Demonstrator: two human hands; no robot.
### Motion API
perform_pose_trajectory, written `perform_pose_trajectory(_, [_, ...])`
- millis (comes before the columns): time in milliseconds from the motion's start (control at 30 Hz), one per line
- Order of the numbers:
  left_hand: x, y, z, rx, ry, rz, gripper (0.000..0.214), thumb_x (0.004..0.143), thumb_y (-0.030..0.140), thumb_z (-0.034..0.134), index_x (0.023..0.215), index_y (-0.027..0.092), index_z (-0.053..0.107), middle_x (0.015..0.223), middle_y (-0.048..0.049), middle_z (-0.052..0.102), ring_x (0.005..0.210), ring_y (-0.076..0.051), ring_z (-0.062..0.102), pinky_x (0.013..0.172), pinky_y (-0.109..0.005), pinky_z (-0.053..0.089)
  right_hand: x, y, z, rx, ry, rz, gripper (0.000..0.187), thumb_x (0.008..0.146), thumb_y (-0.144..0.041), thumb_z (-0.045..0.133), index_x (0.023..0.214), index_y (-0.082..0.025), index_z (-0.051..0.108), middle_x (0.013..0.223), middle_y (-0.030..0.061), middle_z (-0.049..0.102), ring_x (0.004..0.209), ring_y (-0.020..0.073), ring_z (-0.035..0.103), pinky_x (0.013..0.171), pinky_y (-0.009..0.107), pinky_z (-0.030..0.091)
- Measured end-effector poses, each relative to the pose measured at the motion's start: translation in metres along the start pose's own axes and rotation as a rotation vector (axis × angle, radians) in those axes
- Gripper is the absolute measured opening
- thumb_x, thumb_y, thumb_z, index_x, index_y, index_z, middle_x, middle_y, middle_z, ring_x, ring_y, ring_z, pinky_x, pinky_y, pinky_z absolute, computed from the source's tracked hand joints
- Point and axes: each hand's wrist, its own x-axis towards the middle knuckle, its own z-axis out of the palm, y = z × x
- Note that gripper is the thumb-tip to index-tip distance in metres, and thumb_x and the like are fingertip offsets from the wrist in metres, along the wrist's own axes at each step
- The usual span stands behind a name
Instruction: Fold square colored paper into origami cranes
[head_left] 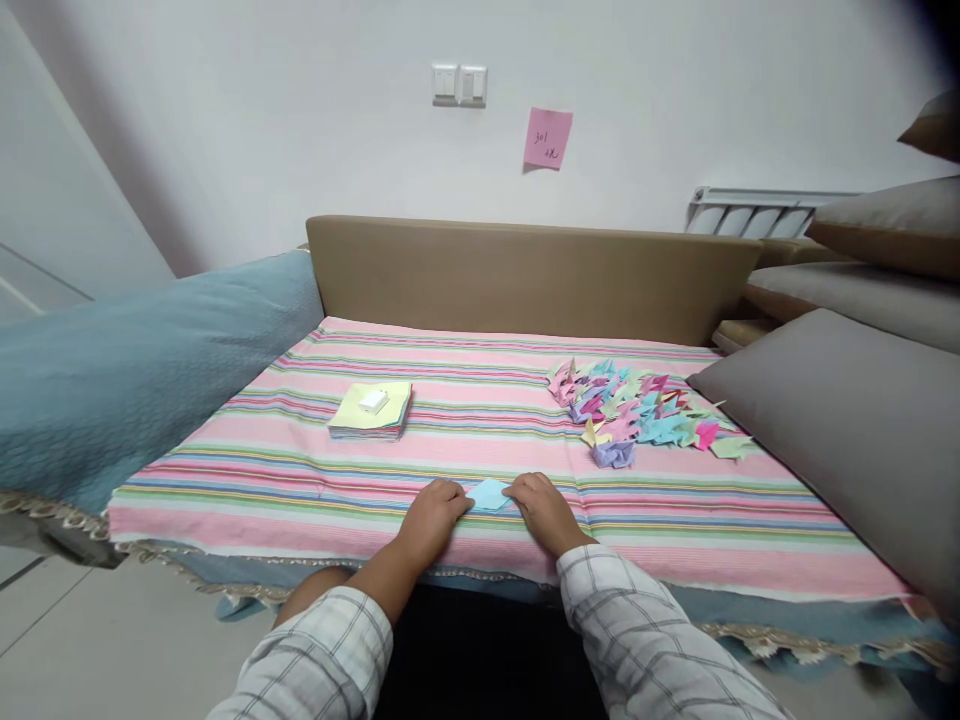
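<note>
Item one on my feed: folded light-blue paper, between the two hands, at the near side of the striped cloth. Left hand: pinching its left corner. Right hand: pinching its right. Outward, I list: paper stack, bearing one white block; multicoloured folded papers, heaped near a grey cushion.

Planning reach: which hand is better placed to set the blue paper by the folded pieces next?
Probably the right hand: it has the blue paper by its right end and is nearer the folded pieces. The left hand, at the opposite end, is nearer the paper stack.
</note>
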Motion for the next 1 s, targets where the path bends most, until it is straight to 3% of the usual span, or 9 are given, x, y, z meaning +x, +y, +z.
perform_pose_trajectory(233, [-0.001,-0.002,0.003,-0.033,0.051,-0.013,0.023,0.088,0.019,0.047,0.093,0.023,0.069,0.093,-0.0047,0.064,0.090,-0.019,0.052,0.080,-0.032,0.039,-0.006,0.004,0.002,-0.011,0.004,0.021,0.023,0.087,-0.011,0.049,0.098,-0.022,0.067,0.092,0.0053,0.064,0.088,0.0188,0.053,0.078,0.032,0.046])
perform_pose_trajectory(367, [0.005,0.003,-0.001,-0.027,0.042,-0.055,0.028,0.080,0.010,0.047,0.095,0.021,0.068,0.091,-0.0063,0.065,0.089,-0.020,0.054,0.081,-0.033,0.040,-0.005,0.003,0.000,0.055,0.020,0.092,0.020,0.088,-0.015,0.048,0.098,-0.020,0.064,0.092,0.0060,0.063,0.089,0.0194,0.054,0.081,0.034,0.045])
perform_pose_trajectory(433, [0.010,0.009,-0.004,-0.056,0.028,-0.119,0.028,0.076,0.013,0.053,0.098,0.022,0.067,0.093,-0.0053,0.065,0.091,-0.021,0.054,0.082,-0.034,0.039,-0.003,0.003,-0.003,0.088,0.003,0.131,0.020,0.086,-0.014,0.049,0.099,-0.020,0.063,0.092,0.0056,0.063,0.089,0.0191,0.054,0.081,0.034,0.045])
perform_pose_trajectory(533, [0.020,0.021,-0.005,-0.115,0.020,-0.252,0.023,0.075,0.029,0.060,0.097,0.026,0.068,0.095,-0.0031,0.066,0.094,-0.023,0.055,0.084,-0.037,0.037,0.001,0.005,-0.007,0.135,-0.022,0.188,0.021,0.083,-0.013,0.051,0.099,-0.021,0.063,0.093,0.0046,0.063,0.091,0.0183,0.055,0.083,0.033,0.044])
perform_pose_trajectory(600, [0.026,0.027,-0.004,-0.142,0.025,-0.346,0.020,0.075,0.038,0.061,0.091,0.027,0.069,0.092,-0.0016,0.068,0.093,-0.023,0.055,0.083,-0.038,0.035,0.002,0.006,-0.008,0.157,-0.031,0.206,0.020,0.081,-0.013,0.052,0.096,-0.021,0.063,0.092,0.0043,0.062,0.090,0.0180,0.055,0.083,0.033,0.044])
perform_pose_trajectory(700, [0.032,0.031,-0.002,-0.161,0.032,-0.433,0.013,0.076,0.037,0.062,0.077,0.026,0.069,0.085,0.0007,0.069,0.089,-0.021,0.056,0.081,-0.037,0.033,0.001,0.009,-0.008,0.177,-0.010,0.229,0.016,0.080,-0.014,0.054,0.091,-0.020,0.064,0.090,0.0046,0.062,0.088,0.0184,0.055,0.082,0.034,0.044])
perform_pose_trajectory(1000, [0.032,0.030,0.001,-0.145,0.037,-0.419,0.014,0.081,0.032,0.058,0.072,0.025,0.066,0.083,0.0020,0.068,0.088,-0.019,0.055,0.079,-0.036,0.029,-0.001,0.014,-0.007,0.251,-0.003,0.310,0.011,0.077,-0.013,0.059,0.080,-0.020,0.067,0.091,0.0052,0.061,0.090,0.0193,0.054,0.085,0.035,0.043])
